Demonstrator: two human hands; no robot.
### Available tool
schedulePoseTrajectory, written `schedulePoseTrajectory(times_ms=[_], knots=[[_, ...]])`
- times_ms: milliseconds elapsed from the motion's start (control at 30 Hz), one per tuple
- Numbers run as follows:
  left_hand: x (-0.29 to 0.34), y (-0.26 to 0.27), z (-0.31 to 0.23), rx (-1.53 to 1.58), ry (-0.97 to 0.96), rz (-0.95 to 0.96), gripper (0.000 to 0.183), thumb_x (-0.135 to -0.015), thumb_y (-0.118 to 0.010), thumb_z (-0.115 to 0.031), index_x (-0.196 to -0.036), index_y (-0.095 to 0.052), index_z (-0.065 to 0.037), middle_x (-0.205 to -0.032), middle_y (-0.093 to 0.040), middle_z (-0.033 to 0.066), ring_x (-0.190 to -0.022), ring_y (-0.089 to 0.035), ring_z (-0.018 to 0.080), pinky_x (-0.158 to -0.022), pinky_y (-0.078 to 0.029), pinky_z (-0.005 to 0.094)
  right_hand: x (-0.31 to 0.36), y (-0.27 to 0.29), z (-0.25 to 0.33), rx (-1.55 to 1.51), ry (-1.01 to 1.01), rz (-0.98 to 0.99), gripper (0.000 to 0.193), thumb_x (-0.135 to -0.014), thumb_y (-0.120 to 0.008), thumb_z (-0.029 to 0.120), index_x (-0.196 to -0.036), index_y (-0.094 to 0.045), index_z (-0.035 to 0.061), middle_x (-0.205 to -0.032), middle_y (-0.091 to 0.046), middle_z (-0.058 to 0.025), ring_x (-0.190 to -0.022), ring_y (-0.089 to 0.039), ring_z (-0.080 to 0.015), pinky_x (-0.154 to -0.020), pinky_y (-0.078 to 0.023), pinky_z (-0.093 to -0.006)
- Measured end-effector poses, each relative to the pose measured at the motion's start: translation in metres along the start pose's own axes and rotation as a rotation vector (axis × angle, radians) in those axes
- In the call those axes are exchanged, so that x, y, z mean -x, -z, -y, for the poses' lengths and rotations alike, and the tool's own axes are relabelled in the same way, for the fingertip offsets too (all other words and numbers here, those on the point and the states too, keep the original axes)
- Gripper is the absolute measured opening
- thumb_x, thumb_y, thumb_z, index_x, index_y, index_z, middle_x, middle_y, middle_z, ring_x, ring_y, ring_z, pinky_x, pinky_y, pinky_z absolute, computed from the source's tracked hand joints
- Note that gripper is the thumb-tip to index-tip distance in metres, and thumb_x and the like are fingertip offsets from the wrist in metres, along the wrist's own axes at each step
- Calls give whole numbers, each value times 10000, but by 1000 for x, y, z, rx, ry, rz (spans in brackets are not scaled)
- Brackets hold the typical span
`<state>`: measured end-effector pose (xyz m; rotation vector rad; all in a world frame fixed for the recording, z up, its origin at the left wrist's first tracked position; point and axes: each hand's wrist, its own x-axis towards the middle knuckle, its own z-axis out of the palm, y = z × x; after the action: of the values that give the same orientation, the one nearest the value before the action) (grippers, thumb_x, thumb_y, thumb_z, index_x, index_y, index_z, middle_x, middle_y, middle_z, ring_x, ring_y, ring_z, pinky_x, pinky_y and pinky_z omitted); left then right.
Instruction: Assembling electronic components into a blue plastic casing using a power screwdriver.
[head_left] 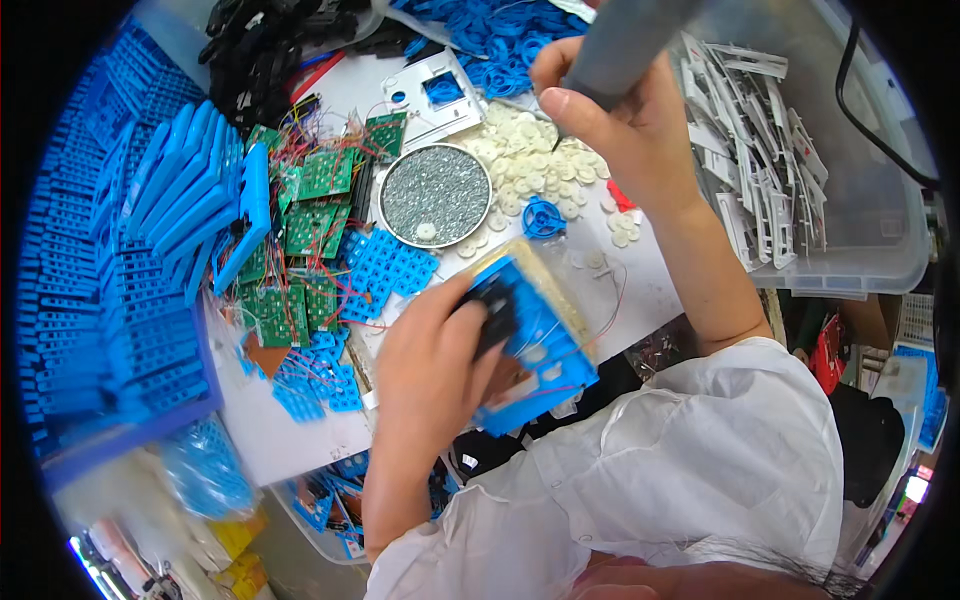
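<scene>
My left hand [430,345] is closed over a black plastic part [497,312], pressing it against an open blue plastic casing [545,375]. Thin wires run across the casing, and it lies tilted over a pale yellow block [545,290] near the table's front edge. Up at the top right, my right hand [625,120] is wrapped round a thick grey electric screwdriver [630,45], its thin dark tip pointing down above cream discs [530,160]. Between the hands and to the left stands a round dish of small metal screws [436,190], with one cream disc lying in it.
Green circuit boards [320,175] with wires, blue keypads [385,270] and stacked blue casings [185,190] crowd the left. Black parts [255,60] and blue rings [500,40] are heaped at the back. A clear bin [850,275] of white strips stands right; a blue wheel [543,217] lies mid-table.
</scene>
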<state>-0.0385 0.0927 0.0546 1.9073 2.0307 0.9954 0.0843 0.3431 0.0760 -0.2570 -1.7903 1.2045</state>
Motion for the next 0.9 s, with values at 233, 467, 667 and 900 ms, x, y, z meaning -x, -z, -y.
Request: schedulePoseTrajectory(times_ms=[233,467,667,900], knots=[[191,128,16,309,684,-369,506,-893,-734,-136,-1346,-569,19,-1305,-590,116,-1183,-580,246,-1040,-470,385,51,56,-23,580,-369,174,529,-892,-785,179,-1376,-604,65,-1161,-711,-85,-949,-681,-164,-771,-563,-339],[503,96,108,360,1491,-943,393,-978,-685,-263,-1258,-630,7,-1060,-689,89,-831,-640,198,-700,-514,313,82,37,-39,744,-442,525,192,-878,-744,202,-986,-746,44,-754,-720,-111,-648,-688,-233,-625,-532,-336],[684,-21,149,386,1953,-1481,332,-918,-691,-317,-978,-639,6,-892,-690,141,-792,-662,318,-785,-535,444,95,31,-57,802,-351,435,145,-844,-731,124,-947,-724,21,-771,-718,-138,-701,-712,-278,-659,-550,-373],[588,-51,155,4,2426,-1007,597,-887,-723,-374,-1276,-545,40,-1183,-625,227,-1031,-637,397,-908,-515,507,89,14,-7,577,43,680,153,-812,-719,66,-964,-708,57,-923,-680,-75,-812,-683,-231,-658,-568,-347]])
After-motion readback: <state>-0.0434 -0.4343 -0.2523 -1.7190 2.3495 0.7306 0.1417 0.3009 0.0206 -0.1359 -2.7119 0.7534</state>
